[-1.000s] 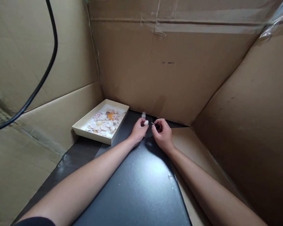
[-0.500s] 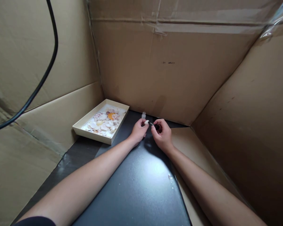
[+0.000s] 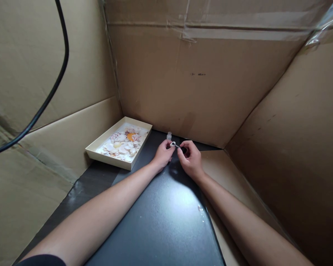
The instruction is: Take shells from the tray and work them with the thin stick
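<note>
Small white piece (image 3: 172, 143), pinched between thumb and fingers of the left hand (image 3: 162, 155), held above the far part of the dark bench (image 3: 152, 225). Right hand (image 3: 193, 159) grips a thin stick-like tool (image 3: 177, 146), slanting toward the piece; its tip meets or nearly meets a dark spot there, too small to tell which. Just beyond the left fingers, a little clear bottle (image 3: 169, 135) stands upright. Left of the hands: shallow cream tray (image 3: 109, 160), shells (image 3: 124, 146) spread inside, one patch orange. Cardboard walls (image 3: 161, 88) around; black cable (image 3: 66, 51) hangs at left.
</note>
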### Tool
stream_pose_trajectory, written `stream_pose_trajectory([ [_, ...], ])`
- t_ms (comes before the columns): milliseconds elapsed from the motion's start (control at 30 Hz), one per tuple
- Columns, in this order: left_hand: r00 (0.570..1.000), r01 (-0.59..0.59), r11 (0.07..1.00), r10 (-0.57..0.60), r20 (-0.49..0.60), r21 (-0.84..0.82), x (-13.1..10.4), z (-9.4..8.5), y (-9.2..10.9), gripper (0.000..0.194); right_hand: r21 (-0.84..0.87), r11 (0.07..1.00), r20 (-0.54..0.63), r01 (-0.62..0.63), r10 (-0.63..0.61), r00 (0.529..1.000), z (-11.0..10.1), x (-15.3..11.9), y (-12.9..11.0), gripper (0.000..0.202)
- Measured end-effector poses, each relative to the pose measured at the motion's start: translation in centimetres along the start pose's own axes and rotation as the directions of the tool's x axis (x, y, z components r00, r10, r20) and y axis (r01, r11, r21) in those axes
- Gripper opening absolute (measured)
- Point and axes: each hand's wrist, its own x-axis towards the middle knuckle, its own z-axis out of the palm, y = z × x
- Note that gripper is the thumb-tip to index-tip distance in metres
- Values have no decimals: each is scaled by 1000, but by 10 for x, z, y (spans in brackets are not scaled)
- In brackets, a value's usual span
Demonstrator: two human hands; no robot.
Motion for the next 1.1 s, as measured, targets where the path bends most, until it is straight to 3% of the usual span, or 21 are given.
stream_pose_trajectory([
  [1100, 994, 84, 996, -82, 69, -28, -2, 0, 5, 8, -5, 1000, -31, 4, -4, 1000, 0, 0, 4, 7],
])
